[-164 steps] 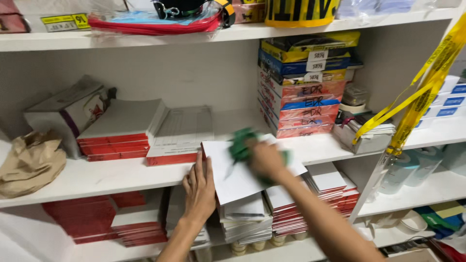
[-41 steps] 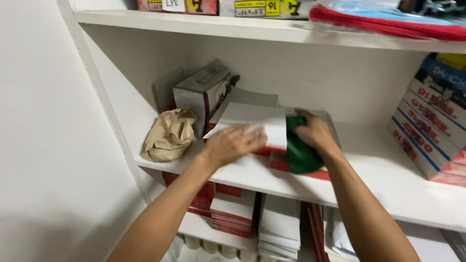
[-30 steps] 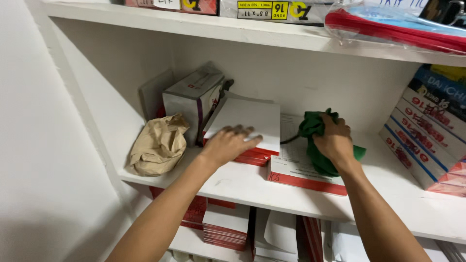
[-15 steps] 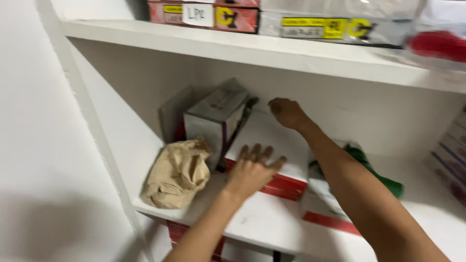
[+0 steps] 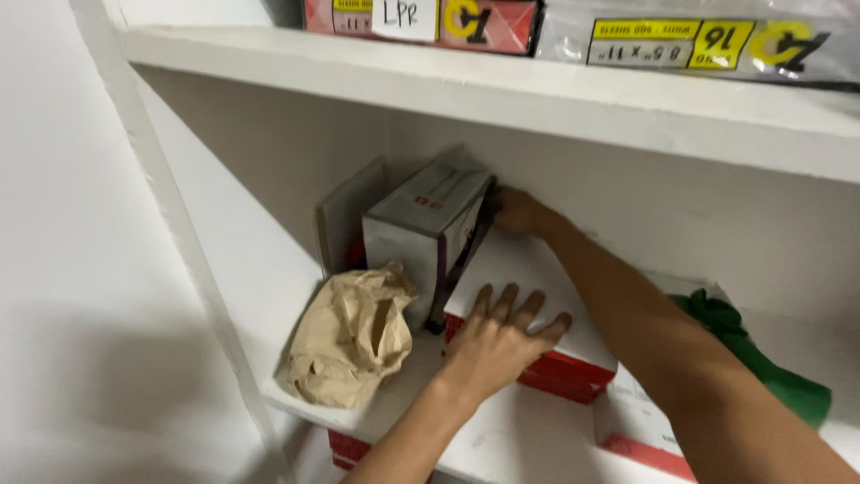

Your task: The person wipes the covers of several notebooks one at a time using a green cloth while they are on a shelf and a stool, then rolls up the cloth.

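Head view, centre of frame: left hand [image 5: 497, 345] laid flat, palm down, fingers spread, on top of red-and-white box stack [image 5: 537, 314]; pressing on near edge, nothing gripped. Right hand [image 5: 518, 213] reached to back of shelf, upper centre, at far end of stack and against side of tilted grey-and-white box [image 5: 425, 229]; fingers mostly hidden behind that box, so cannot tell how far curled or whether anything held. Grey-and-white box leaning to the left, w/ flat grey board [image 5: 345, 224] upright behind it, touching. Crumpled tan paper bag [image 5: 349, 336] lower left of centre, just beside leaning box, on white shelf [image 5: 260, 287]. Green cloth [image 5: 761, 367] at right edge, lying on shelf under right forearm (partly covered by arm). Second white box w/ red edge [image 5: 636, 426] lower right, touching stack. Upper shelf across top of frame: red carton w/ labels [image 5: 421, 18] and plastic-wrapped pack w/ yellow labels [image 5: 699, 40]. More red boxes [image 5: 345, 445] just visible below shelf edge, bottom centre.
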